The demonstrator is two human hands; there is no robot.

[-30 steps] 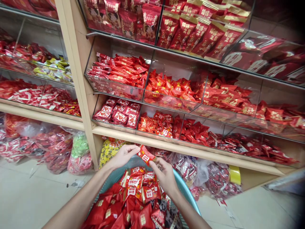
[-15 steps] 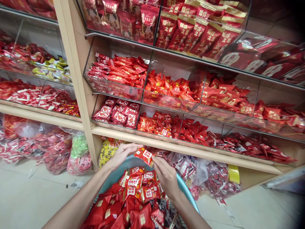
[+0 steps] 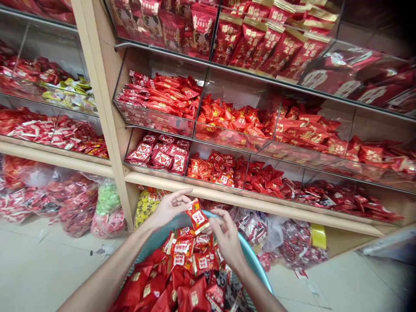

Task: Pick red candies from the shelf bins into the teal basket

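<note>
A small red wrapped candy packet point(image 3: 196, 217) with a white label and gold edge is held up over a teal basket point(image 3: 255, 255). My left hand point(image 3: 169, 209) has its thumb and fingertips at the packet's upper left corner, with the index finger stretched out above. At the packet's lower right edge, my right hand point(image 3: 228, 238) pinches it between thumb and fingers. Below both hands, the basket holds similar labelled packets point(image 3: 181, 248), larger plain red packets point(image 3: 136, 279) and some black-and-red ones point(image 3: 216, 291).
Ahead stands a wooden shelf point(image 3: 156, 180) with clear bins of red-wrapped sweets point(image 3: 172, 97). Its lowest row holds bins of small packets point(image 3: 222, 162). Bulging plastic bags of sweets point(image 3: 76, 203) sit on the tiled floor point(image 3: 48, 264) under the shelves, on both sides of the basket.
The candy packet has turned to a more upright tilt between my hands. My left fingers have spread apart somewhat, and the right fingers have lifted and curled at its edge.
</note>
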